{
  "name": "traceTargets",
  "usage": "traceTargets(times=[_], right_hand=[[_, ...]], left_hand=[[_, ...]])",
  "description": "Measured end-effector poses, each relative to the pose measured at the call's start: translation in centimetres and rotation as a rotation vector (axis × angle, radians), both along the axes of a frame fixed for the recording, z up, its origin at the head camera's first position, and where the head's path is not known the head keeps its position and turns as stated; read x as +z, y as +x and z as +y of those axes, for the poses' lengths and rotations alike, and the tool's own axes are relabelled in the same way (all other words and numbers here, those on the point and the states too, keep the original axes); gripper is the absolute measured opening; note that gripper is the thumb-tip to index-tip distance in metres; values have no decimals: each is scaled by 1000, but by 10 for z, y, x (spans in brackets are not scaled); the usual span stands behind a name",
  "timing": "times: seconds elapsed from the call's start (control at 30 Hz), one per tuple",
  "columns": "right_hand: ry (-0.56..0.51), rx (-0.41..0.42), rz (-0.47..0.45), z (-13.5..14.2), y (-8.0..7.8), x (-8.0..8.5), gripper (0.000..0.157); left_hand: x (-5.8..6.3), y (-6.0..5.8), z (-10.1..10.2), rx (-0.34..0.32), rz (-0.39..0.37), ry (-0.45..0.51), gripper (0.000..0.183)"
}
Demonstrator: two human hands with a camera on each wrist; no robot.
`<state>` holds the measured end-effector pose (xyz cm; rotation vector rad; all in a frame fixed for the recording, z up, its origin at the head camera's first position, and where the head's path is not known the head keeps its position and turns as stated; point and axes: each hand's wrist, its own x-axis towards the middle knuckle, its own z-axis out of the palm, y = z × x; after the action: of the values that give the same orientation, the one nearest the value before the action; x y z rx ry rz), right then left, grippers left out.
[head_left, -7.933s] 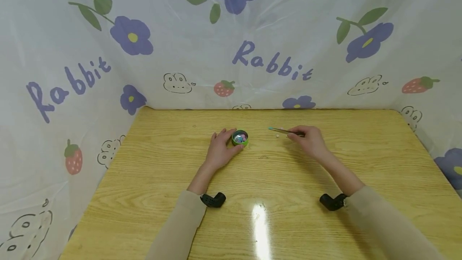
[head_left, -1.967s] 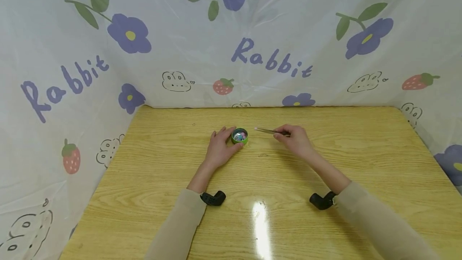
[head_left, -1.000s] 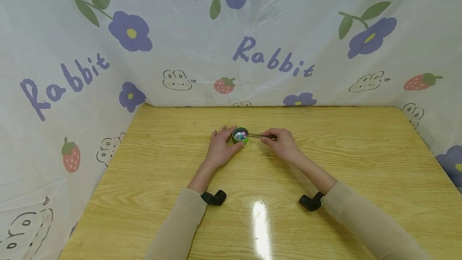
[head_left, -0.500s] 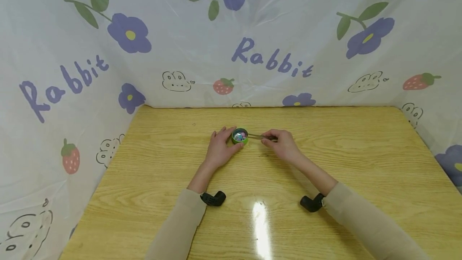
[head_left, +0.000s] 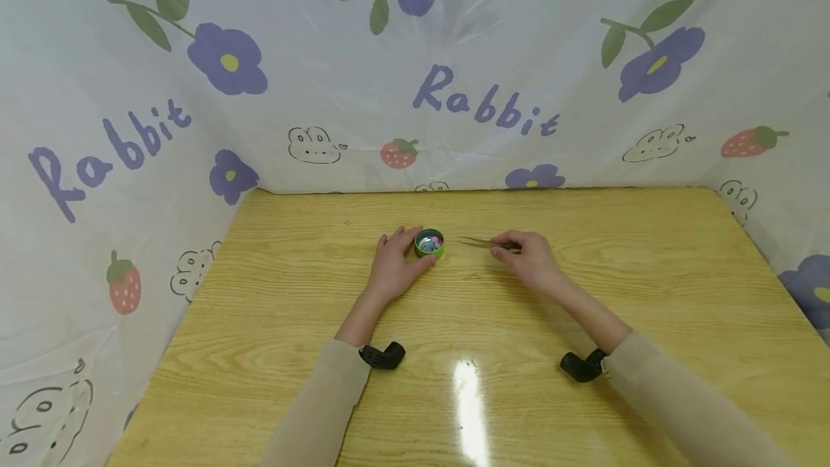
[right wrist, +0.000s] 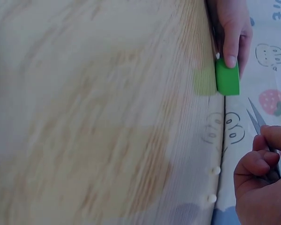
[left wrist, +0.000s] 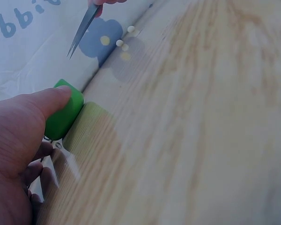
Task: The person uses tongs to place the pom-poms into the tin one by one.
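My left hand [head_left: 393, 265] holds a small round green tin [head_left: 429, 254] on the table, thumb on the near side and fingers round the far side. Pink, white and turquoise beads [head_left: 433, 242] lie inside the open tin. To its right, my right hand [head_left: 533, 256] pinches metal tweezers [head_left: 483, 242] that point at the tin. In the right wrist view the two tips of the tweezers [right wrist: 255, 118] stand apart with nothing between them. The green wall of the tin [left wrist: 65, 112] shows under my left thumb in the left wrist view.
Small pale beads [left wrist: 131, 29] lie loose on the table beyond the tin in the left wrist view. Two white beads [right wrist: 214, 183] show near the right hand in the right wrist view. The wooden table [head_left: 415, 323] ends at a patterned cloth [head_left: 363, 92] behind.
The tweezers held a turquoise bead, later a pale one, then reached the tin's rim. Now their tips are empty and my right hand has drawn back right. My left hand stays on the tin.
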<state>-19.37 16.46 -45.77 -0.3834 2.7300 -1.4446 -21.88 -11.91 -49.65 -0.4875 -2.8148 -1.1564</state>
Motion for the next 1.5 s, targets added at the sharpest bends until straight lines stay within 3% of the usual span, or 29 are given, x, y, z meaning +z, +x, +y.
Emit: traceTargets(times=[0.17, 0.63, 1.1, 1.5], right_hand=[[8, -16, -7, 14, 3, 0, 24], [109, -98, 87, 55, -1, 6, 22], [173, -173, -28, 71, -2, 0, 26], [183, -174, -16, 75, -1, -1, 25]], left_hand=[[0, 0, 0, -2, -1, 2, 68], [0, -1, -1, 1, 10, 2, 68], [2, -4, -1, 3, -29, -10, 68], [6, -4, -1, 0, -32, -11, 68]])
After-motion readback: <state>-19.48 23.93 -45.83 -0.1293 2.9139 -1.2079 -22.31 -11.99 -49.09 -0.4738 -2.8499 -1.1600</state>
